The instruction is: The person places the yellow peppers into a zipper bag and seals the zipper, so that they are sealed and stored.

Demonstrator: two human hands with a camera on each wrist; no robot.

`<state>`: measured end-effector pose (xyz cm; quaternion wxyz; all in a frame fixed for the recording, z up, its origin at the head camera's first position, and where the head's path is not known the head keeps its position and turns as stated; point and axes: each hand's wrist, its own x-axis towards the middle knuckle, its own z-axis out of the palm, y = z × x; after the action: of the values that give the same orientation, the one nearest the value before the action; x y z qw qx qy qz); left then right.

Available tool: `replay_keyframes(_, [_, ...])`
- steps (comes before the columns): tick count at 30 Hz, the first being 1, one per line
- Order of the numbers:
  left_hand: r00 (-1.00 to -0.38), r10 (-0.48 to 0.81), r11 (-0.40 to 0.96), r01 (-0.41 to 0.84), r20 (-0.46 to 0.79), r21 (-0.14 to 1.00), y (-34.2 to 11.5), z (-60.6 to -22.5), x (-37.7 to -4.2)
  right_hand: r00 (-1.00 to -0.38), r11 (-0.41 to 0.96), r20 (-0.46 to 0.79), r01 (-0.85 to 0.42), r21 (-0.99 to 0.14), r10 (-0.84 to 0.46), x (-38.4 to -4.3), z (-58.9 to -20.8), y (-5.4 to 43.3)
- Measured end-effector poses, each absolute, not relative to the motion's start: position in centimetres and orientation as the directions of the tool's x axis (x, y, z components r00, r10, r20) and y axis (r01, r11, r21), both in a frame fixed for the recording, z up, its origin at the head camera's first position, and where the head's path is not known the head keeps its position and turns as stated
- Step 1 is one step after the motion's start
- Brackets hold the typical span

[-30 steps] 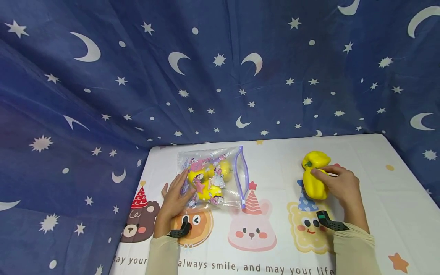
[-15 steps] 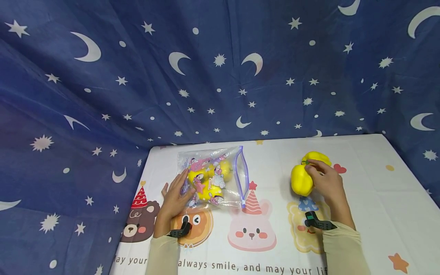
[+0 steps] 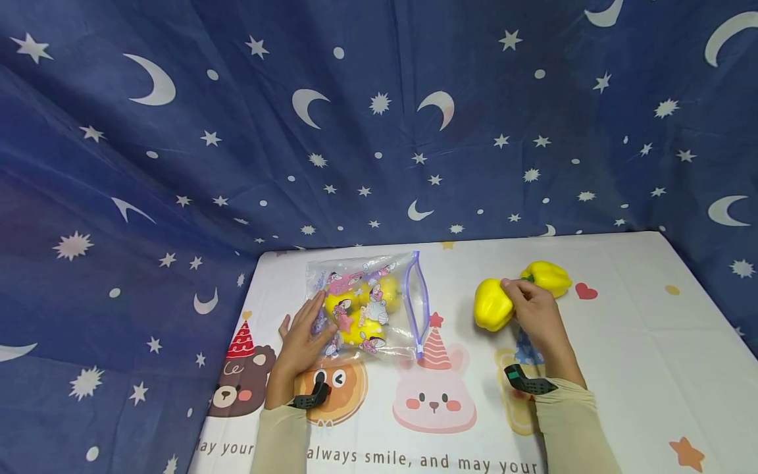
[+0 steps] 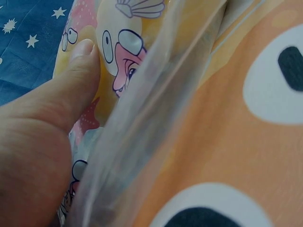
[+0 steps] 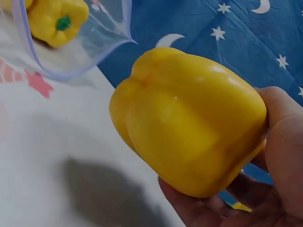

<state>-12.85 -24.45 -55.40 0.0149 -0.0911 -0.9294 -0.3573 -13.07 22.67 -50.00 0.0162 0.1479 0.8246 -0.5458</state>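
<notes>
One yellow pepper (image 3: 493,305) in right grip (image 3: 537,319), nearer bag (image 3: 395,341) than before

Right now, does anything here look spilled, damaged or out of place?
Nothing stands out: no spill or damage shows. The left hand rests on the open bag of yellow peppers, the right hand holds another pepper, and a loose pepper lies on the tablecloth.
</notes>
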Motion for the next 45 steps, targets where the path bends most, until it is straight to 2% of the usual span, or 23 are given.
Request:
replay_keyframes(12, [-0.981,0.157,0.729,0.192,0.112,0.657,-24.4,-55.7,-13.0,-0.934,0.122,-0.289,0.319,-0.940,0.210,-13.8,-50.8,18.9])
replay_keyframes(24, [-0.982,0.153,0.727,0.190,0.114,0.660,-24.5,-55.8,-13.0,-0.947,0.055,-0.296,0.305,-0.951,0.128,-13.9,-51.6,15.7])
replay_keyframes(45, [-0.983,0.155,0.731,0.180,0.097,0.658,-24.5,-55.7,-12.9,-0.973,0.087,-0.228,0.231,-0.969,0.037,-13.5,-52.2,12.5])
